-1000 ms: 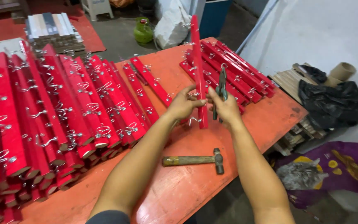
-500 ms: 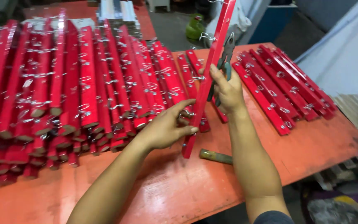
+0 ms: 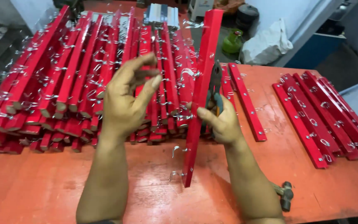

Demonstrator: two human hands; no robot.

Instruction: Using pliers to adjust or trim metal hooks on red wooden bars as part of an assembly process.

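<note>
Nearest the camera, at the lower right, a small hammer with a dark metal head and wooden handle (image 3: 284,195) lies on the orange-red painted worktable (image 3: 42,186), partly hidden behind the right forearm.

A little farther in, the right hand (image 3: 220,122) is closed around two things at once — a long red-painted wooden slat with small silver wire hooks along it (image 3: 201,91) and a pair of pliers with dark jaws and green-and-orange grips (image 3: 215,89). The slat stands steeply tilted, its low end just over the tabletop near the middle and its top reaching toward the far edge of the table. The pliers lie against the slat's right side, nose pointing up.

The left hand (image 3: 125,99) hangs in the air beside the slat, apart from it, holding nothing — palm turned toward the slat, fingers loosely curled and parted.

Behind the left hand a big heap of like red hooked slats (image 3: 50,87) covers the table's left half. To the right, a smaller row of red slats (image 3: 320,112) lies flat, with two single ones between. Beyond the table edge stand a small green gas cylinder (image 3: 233,41) and a white sack (image 3: 266,45).
</note>
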